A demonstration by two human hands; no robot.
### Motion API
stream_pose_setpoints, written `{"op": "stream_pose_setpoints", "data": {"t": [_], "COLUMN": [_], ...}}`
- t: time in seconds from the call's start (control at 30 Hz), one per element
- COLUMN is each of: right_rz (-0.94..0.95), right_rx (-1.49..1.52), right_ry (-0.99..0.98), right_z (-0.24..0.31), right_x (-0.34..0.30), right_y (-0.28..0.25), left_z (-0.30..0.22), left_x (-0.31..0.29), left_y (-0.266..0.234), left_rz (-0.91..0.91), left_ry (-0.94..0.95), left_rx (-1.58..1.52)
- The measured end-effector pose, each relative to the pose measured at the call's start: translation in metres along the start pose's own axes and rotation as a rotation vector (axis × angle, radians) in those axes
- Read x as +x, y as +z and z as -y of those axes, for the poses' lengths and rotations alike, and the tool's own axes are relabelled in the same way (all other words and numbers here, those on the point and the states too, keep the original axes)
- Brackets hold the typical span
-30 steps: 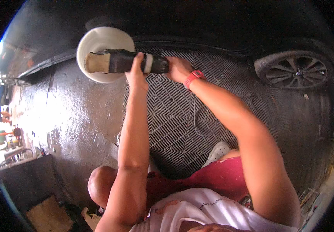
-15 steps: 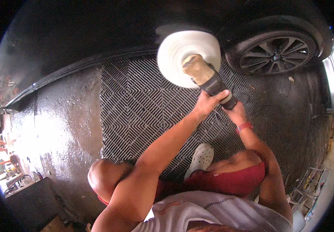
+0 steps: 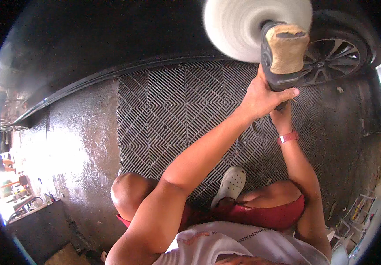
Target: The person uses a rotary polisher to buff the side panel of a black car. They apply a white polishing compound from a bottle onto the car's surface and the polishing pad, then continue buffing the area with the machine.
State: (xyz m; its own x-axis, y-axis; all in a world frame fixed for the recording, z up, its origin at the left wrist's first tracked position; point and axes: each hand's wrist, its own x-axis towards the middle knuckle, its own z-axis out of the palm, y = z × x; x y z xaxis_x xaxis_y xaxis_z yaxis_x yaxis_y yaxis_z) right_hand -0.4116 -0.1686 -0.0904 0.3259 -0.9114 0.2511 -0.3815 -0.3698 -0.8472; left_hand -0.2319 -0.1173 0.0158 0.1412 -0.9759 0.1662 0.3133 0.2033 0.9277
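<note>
A polisher (image 3: 285, 55) with a dark body and a worn tan cover over its head is held out at arm's length. Its large round white pad (image 3: 239, 33) is blurred by spinning and is up at the dark, glossy car side (image 3: 133, 35); I cannot tell whether it touches. My left hand (image 3: 265, 95) wraps around the polisher's body behind the tan cover, thumb stretched across it. Lower down, my right hand (image 3: 281, 117), below a red wristband, closes on the rear end of the tool, its fingers partly hidden.
To the right of the pad is the car's wheel (image 3: 336, 55) with a spoked rim. A ribbed dark floor mat (image 3: 168, 115) lies beneath my arms, with wet-looking floor (image 3: 80, 132) to its left. A dark box-like surface (image 3: 40, 225) stands lower left, metal racks (image 3: 353, 225) lower right.
The polisher has moved up and right along the car side, turning so its tan cover faces me more. Both hands moved with it, and the pad now overlaps the view's top edge.
</note>
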Motion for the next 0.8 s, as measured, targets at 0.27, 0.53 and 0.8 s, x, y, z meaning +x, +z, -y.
{"op": "stream_pose_setpoints", "data": {"t": [0.27,0.53,0.8], "right_rz": [0.218,0.104,0.100], "right_rx": [-0.398,-0.243,-0.159], "right_ry": [0.124,-0.119,-0.266], "right_z": [-0.012,0.000,0.075], "right_x": [-0.025,-0.012,0.037], "right_y": [0.040,0.083,0.103], "left_z": [0.076,0.024,-0.022], "left_x": [-0.062,-0.062,-0.038], "left_y": [-0.066,-0.097,-0.108], "left_rz": [-0.290,-0.255,-0.352], "left_ry": [-0.242,-0.127,0.093], "left_rx": [-0.347,-0.188,-0.182]}}
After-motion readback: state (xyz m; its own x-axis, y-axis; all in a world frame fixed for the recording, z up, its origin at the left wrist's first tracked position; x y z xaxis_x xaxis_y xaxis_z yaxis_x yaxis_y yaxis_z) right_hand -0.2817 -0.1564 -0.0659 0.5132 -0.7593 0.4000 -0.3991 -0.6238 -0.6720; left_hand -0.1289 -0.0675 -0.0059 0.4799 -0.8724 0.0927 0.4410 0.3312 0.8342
